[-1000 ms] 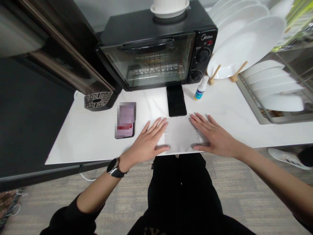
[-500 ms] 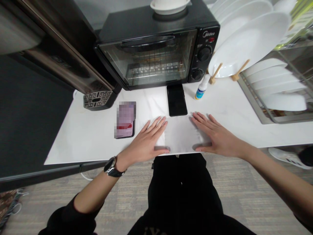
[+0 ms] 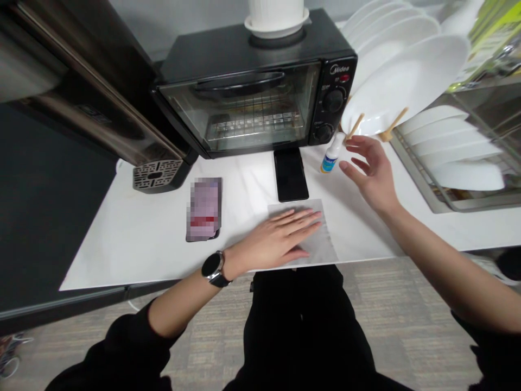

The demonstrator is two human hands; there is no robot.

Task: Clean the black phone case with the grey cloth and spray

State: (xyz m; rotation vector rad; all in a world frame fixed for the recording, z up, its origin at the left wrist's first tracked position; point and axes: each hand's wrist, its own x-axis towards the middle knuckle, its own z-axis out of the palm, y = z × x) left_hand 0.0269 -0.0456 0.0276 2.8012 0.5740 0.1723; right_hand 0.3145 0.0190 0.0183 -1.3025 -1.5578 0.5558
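Observation:
My left hand (image 3: 280, 236) lies flat, fingers stretched, on a thin grey cloth (image 3: 325, 247) at the counter's front edge. Part of the cloth is hidden beneath it. My right hand (image 3: 372, 176) is raised on the right, thumb and fingers apart, just beside a small white spray bottle (image 3: 329, 158) with a blue label; a narrow gap appears between them. The bottle stands upright. Behind the cloth rests a black smartphone (image 3: 291, 176), screen dark. Farther left is another phone (image 3: 203, 209), its surface pixelated.
A black toaster oven (image 3: 252, 108) stands at the back, bearing a white pot on a saucer (image 3: 277, 24). White plates (image 3: 407, 81) lean in a wooden rack at right, near a metal dish rack (image 3: 443, 203). A tall dispenser with a drip tray (image 3: 157, 176) is at left.
My right hand has lifted off the cloth and moved up to beside the spray bottle. My left hand has slid right, onto the middle of the cloth. The view has shifted slightly.

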